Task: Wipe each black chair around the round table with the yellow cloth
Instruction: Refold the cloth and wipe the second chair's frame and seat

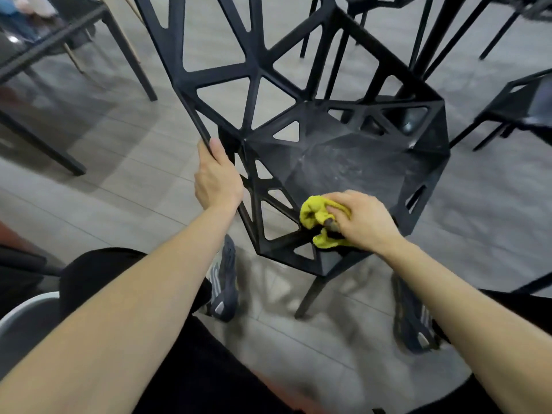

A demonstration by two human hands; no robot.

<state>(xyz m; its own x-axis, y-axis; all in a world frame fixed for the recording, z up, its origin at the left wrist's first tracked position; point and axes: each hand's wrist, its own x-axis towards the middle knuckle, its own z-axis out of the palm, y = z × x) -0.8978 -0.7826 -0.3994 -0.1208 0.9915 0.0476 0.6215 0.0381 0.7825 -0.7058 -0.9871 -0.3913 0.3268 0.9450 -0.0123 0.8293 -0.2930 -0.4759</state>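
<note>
The right hand (363, 222) grips a bunched yellow cloth (318, 218), fingers curled around it, and presses it on the near edge of the black chair (343, 162), where the seat meets the open side frame. The cloth is crumpled into a wad, with dark soiled patches by the fingers. The left hand (216, 177) wraps around the edge bar of the chair's backrest. The chair is a black lattice of triangular openings with a solid faceted seat, dull and streaked pale grey. Two grey sneakers (222, 282) stand on the grey plank floor (143, 174) beneath. Another black chair (519, 106) stands at the right.
</note>
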